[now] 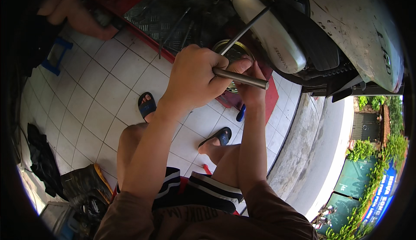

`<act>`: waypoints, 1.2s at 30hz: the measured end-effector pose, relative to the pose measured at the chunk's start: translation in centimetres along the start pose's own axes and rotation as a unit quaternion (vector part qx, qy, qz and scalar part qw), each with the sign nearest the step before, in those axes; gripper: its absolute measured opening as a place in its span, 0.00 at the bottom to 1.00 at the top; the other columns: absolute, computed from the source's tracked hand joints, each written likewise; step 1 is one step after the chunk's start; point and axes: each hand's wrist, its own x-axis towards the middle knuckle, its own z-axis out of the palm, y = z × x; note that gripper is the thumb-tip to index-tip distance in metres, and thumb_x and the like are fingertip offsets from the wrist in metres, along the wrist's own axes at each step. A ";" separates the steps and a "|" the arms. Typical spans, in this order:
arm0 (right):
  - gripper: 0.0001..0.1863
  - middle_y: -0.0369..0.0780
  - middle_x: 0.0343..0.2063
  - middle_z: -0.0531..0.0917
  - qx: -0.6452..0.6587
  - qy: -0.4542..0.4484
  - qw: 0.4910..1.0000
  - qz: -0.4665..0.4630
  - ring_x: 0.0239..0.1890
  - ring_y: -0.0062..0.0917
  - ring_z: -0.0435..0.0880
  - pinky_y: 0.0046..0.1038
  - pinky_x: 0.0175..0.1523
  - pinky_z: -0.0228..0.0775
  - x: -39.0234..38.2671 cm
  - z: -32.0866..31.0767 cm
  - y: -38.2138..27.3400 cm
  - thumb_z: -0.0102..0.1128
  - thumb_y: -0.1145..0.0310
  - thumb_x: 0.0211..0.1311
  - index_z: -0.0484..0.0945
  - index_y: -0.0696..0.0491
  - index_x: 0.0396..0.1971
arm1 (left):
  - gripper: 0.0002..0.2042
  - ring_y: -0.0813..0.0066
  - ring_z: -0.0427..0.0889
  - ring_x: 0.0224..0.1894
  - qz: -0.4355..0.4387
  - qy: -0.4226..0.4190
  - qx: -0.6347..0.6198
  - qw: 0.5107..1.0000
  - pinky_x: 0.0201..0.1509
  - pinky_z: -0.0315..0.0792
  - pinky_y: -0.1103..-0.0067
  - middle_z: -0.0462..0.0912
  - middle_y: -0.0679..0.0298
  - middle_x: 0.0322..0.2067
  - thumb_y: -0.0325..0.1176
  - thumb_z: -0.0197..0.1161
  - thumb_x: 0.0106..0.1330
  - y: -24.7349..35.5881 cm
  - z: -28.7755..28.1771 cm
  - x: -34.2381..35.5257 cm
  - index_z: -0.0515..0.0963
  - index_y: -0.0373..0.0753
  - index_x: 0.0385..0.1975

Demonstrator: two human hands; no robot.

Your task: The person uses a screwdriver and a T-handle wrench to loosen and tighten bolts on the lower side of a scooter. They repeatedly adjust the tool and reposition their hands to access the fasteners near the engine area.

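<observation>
My left hand (193, 75) is closed around a T-handle wrench, near one end of its crossbar (247, 79). Its long thin shaft (245, 31) slants up and right to the pale engine cover (271, 32) of a motorbike; whether the tip touches the cover I cannot tell. Just behind the crossbar my right hand (251, 86) has its thumb and fingers drawn together; what they pinch, if anything, is hidden. Beneath both hands lies a round gold-rimmed tin (225, 45), partly covered by them.
The motorbike's scuffed side panel (359, 23) fills the upper right. A red platform (272, 97) with dark tread plate (151, 19) lies under it, with rod-like tools on top. At upper left, another person's leg (82, 16) is beside a blue stool (56, 55). Black cloth (43, 162) lies at left.
</observation>
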 end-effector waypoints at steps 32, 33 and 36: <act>0.20 0.39 0.32 0.79 -0.082 -0.245 0.965 0.037 0.24 0.19 0.76 0.18 0.26 0.65 -2.2 10.1 1.0 0.50 0.64 0.71 0.68 0.62 0.55 | 0.28 0.62 0.71 0.50 -0.175 0.179 -0.165 0.954 0.55 0.67 0.74 0.59 0.49 0.56 0.53 0.42 0.74 0.7 0.4 0.9 0.58 0.39 0.64; 0.20 0.40 0.29 0.79 -0.082 -0.265 0.960 0.032 0.23 0.19 0.75 0.18 0.24 0.64 -2.1 10.2 0.6 0.50 0.64 0.71 0.68 0.62 0.55 | 0.28 0.53 0.71 0.51 -0.191 0.167 -0.203 0.946 0.57 0.66 0.69 0.59 0.44 0.55 0.52 0.43 0.73 1.1 -0.1 1.2 0.59 0.36 0.63; 0.21 0.41 0.26 0.77 -0.036 -0.277 0.960 0.031 0.21 0.20 0.75 0.19 0.24 0.64 -3.7 12.1 -0.2 0.50 0.66 0.70 0.66 0.62 0.56 | 0.33 0.42 0.69 0.53 -0.167 0.182 -0.183 0.952 0.57 0.68 0.64 0.55 0.34 0.55 0.50 0.50 0.70 2.4 -1.6 1.1 0.51 0.33 0.66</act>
